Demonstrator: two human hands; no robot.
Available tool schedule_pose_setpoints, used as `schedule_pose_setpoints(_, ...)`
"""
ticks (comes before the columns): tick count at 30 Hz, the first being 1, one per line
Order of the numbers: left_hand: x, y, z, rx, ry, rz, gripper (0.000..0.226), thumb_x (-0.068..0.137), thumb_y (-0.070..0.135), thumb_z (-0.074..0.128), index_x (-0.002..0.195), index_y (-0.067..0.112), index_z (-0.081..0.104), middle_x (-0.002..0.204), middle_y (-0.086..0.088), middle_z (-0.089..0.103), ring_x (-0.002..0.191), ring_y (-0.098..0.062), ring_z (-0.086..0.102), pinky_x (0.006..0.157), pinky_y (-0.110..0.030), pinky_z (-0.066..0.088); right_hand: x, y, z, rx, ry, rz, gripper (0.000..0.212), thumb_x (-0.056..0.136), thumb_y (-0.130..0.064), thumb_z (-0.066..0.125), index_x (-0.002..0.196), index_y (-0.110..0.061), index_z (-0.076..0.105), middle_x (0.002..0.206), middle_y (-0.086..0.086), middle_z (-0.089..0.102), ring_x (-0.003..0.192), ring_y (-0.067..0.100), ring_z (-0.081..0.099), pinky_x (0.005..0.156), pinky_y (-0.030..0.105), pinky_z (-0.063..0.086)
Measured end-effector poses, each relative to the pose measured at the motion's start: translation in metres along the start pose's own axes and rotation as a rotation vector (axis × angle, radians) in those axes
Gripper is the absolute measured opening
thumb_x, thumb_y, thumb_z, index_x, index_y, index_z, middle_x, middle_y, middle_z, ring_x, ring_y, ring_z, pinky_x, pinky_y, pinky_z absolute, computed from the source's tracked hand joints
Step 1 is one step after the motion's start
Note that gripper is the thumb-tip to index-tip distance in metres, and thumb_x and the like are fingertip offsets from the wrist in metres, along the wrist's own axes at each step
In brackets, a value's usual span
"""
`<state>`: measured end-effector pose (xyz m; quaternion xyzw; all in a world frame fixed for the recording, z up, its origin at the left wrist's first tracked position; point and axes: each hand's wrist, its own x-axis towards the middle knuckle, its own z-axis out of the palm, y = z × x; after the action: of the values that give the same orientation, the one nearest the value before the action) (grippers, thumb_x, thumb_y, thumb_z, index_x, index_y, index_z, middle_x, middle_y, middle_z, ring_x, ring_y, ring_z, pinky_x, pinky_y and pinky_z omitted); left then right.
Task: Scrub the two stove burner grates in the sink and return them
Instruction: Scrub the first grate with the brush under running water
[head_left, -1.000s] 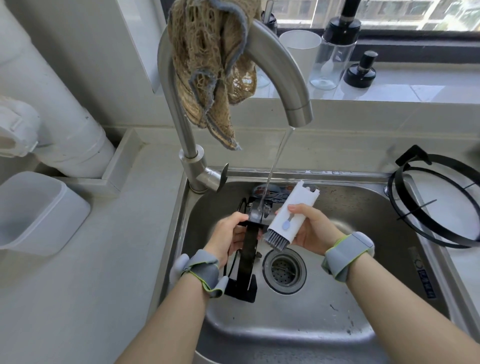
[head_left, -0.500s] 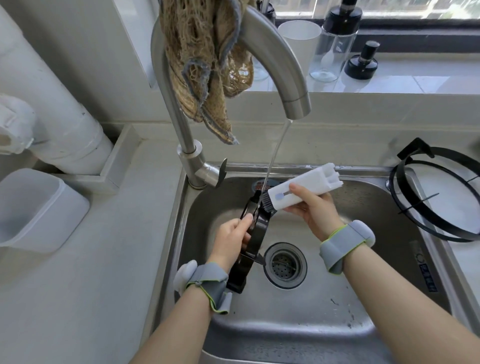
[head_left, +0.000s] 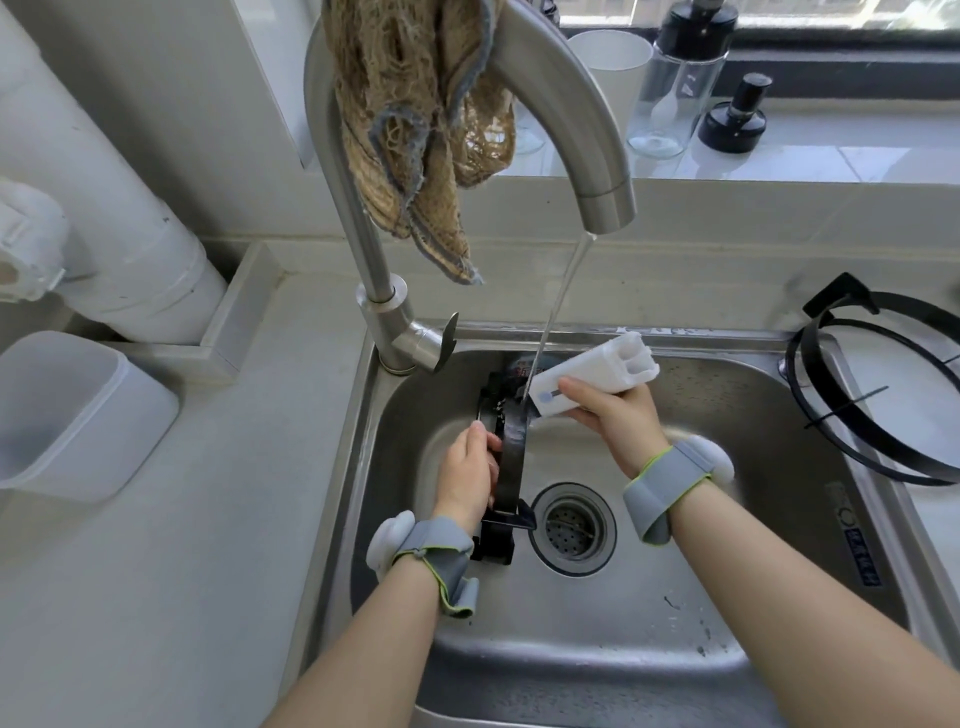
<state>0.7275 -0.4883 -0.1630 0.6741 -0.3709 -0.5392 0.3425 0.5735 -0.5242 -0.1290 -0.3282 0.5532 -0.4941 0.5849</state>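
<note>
A black burner grate (head_left: 510, 467) stands on edge in the steel sink (head_left: 753, 613), left of the drain. My left hand (head_left: 465, 470) grips its rim from the left. My right hand (head_left: 613, 421) holds a white scrub brush (head_left: 592, 376) tilted with its bristle end down against the top of the grate, under the running water. The bristles are hidden behind the grate. A second black grate (head_left: 883, 400) lies flat on the counter at the sink's right edge.
The tall steel faucet (head_left: 561, 88) arches over the sink with a brown net cloth (head_left: 415, 130) draped on it. A grey plastic bin (head_left: 67, 410) sits on the left counter. A cup and bottles (head_left: 680, 78) stand on the windowsill.
The brush swung from pointing down beside the grate to lying tilted across its top under the stream. My left hand slid higher up the grate's rim.
</note>
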Motion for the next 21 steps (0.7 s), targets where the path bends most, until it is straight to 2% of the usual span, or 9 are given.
schedule_pose_setpoints(4, 0.001, -0.004, -0.001, 0.075, 0.024, 0.033, 0.05, 0.101, 0.034, 0.03, 0.058, 0.014, 0.044, 0.037, 0.006, 0.04, 0.034, -0.013, 0.037, 0.038, -0.021, 0.031, 0.009, -0.011, 0.006, -0.251, -0.022, -0.094, 0.021, 0.077, 0.001, 0.07, 0.094, -0.009, 0.061, 0.095, 0.009, 0.064, 0.096, 0.023, 0.06, 0.085, 0.035, 0.05)
schedule_pose_setpoints(6, 0.004, -0.002, -0.001, 0.116, 0.041, 0.066, 0.054, 0.101, 0.038, 0.029, 0.053, 0.015, 0.041, 0.039, 0.005, 0.041, 0.038, -0.017, 0.039, 0.046, -0.025, 0.034, 0.011, -0.012, 0.006, -0.425, -0.039, -0.104, 0.024, 0.076, -0.006, 0.073, 0.098, -0.009, 0.062, 0.101, 0.009, 0.064, 0.098, 0.022, 0.06, 0.087, 0.037, 0.049)
schedule_pose_setpoints(8, 0.007, -0.001, -0.001, 0.151, 0.06, 0.089, 0.058, 0.101, 0.038, 0.027, 0.049, 0.016, 0.04, 0.04, 0.004, 0.042, 0.04, -0.017, 0.042, 0.053, -0.027, 0.036, 0.007, -0.007, 0.006, -0.553, 0.026, -0.112, 0.023, 0.074, -0.011, 0.076, 0.091, -0.015, 0.061, 0.095, 0.002, 0.063, 0.091, 0.016, 0.058, 0.081, 0.031, 0.048)
schedule_pose_setpoints(10, 0.008, -0.001, -0.001, 0.167, 0.068, 0.089, 0.059, 0.101, 0.037, 0.027, 0.048, 0.015, 0.041, 0.038, 0.004, 0.042, 0.036, -0.015, 0.042, 0.051, -0.025, 0.035, 0.002, -0.003, 0.007, -0.601, 0.114, -0.132, 0.024, 0.072, -0.013, 0.078, 0.088, -0.018, 0.061, 0.09, -0.002, 0.06, 0.086, 0.012, 0.056, 0.076, 0.027, 0.045)
schedule_pose_setpoints(13, 0.007, 0.0, 0.001, 0.168, 0.066, 0.088, 0.06, 0.101, 0.037, 0.026, 0.048, 0.014, 0.041, 0.04, 0.004, 0.043, 0.035, -0.014, 0.042, 0.046, -0.024, 0.035, 0.004, -0.007, 0.014, -0.593, 0.201, -0.139, 0.021, 0.072, -0.017, 0.077, 0.082, -0.02, 0.059, 0.084, -0.004, 0.059, 0.081, 0.01, 0.055, 0.072, 0.025, 0.043)
schedule_pose_setpoints(17, 0.007, -0.001, 0.003, 0.151, 0.07, 0.076, 0.06, 0.102, 0.037, 0.024, 0.049, 0.013, 0.041, 0.042, 0.002, 0.043, 0.038, -0.016, 0.041, 0.045, -0.024, 0.034, -0.003, 0.007, 0.02, -0.409, 0.377, -0.003, 0.02, 0.071, -0.022, 0.078, 0.08, -0.019, 0.06, 0.075, -0.006, 0.059, 0.07, 0.009, 0.055, 0.069, 0.022, 0.043)
schedule_pose_setpoints(21, 0.005, -0.002, 0.003, 0.126, 0.068, 0.05, 0.06, 0.101, 0.037, 0.025, 0.048, 0.014, 0.039, 0.038, 0.005, 0.039, 0.036, -0.015, 0.039, 0.044, -0.023, 0.033, -0.012, 0.02, 0.021, -0.302, 0.415, 0.068, 0.017, 0.072, -0.022, 0.077, 0.067, -0.019, 0.06, 0.067, -0.005, 0.062, 0.065, 0.011, 0.059, 0.063, 0.022, 0.042)
